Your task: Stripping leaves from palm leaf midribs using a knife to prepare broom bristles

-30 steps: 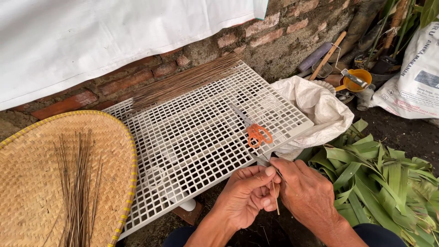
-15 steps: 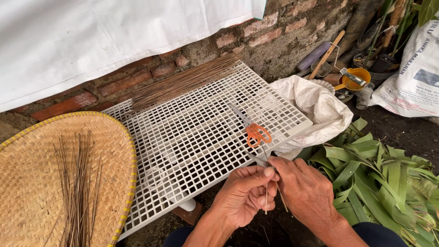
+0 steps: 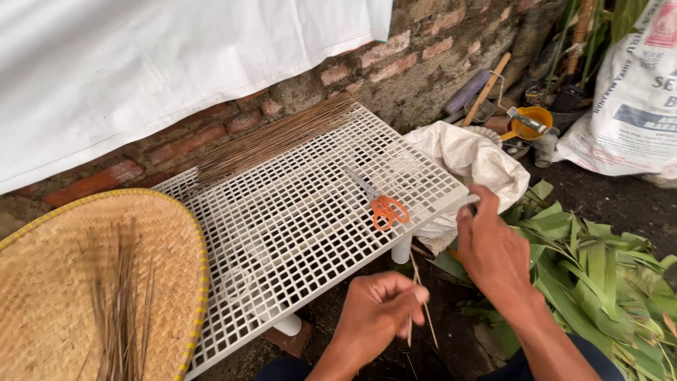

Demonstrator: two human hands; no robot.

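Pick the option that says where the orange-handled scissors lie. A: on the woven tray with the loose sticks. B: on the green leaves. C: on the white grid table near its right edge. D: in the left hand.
C: the orange-handled scissors lie flat on the white grid table near its right edge, apart from the left hand, which pinches thin sticks, and just left of the raised right hand.

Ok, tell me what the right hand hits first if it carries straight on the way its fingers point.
The right hand points up toward the white grid table; it would likely meet the table's near edge first, the orange-handled scissors just beyond. Depth is unclear.
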